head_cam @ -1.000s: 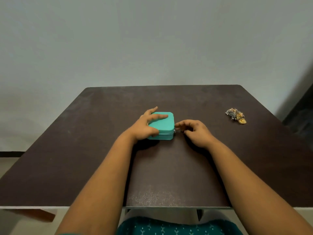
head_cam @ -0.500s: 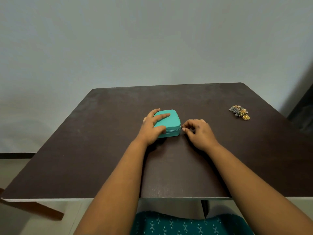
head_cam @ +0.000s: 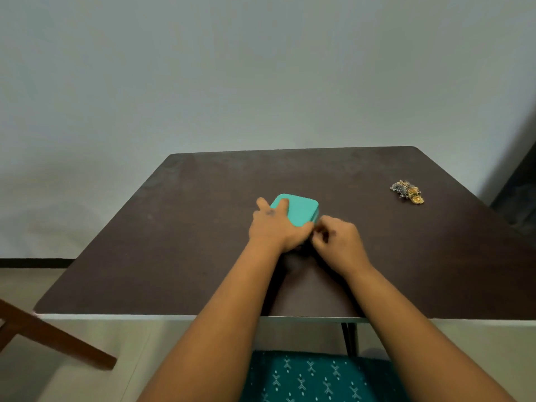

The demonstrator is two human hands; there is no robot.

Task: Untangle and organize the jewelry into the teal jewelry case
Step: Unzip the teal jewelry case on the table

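Observation:
The teal jewelry case (head_cam: 300,209) lies closed at the middle of the dark brown table (head_cam: 174,242), turned at an angle. My left hand (head_cam: 274,227) rests flat on its near left part, fingers spread over the lid. My right hand (head_cam: 338,237) is at the case's near right corner with fingers pinched together there; what they pinch is hidden, probably the zipper pull. A tangled heap of silver and gold jewelry (head_cam: 407,192) lies far right on the table, well away from both hands.
A plain grey wall stands behind the table. A brown wooden bar (head_cam: 55,335) slants at lower left beyond the table's front edge. Teal patterned cloth (head_cam: 313,378) covers my lap. A dark area (head_cam: 519,181) borders the right.
The case has turned and my right hand has slid from its right side round to the near corner, closer to my left hand. The view has shifted, the table now sits lower right.

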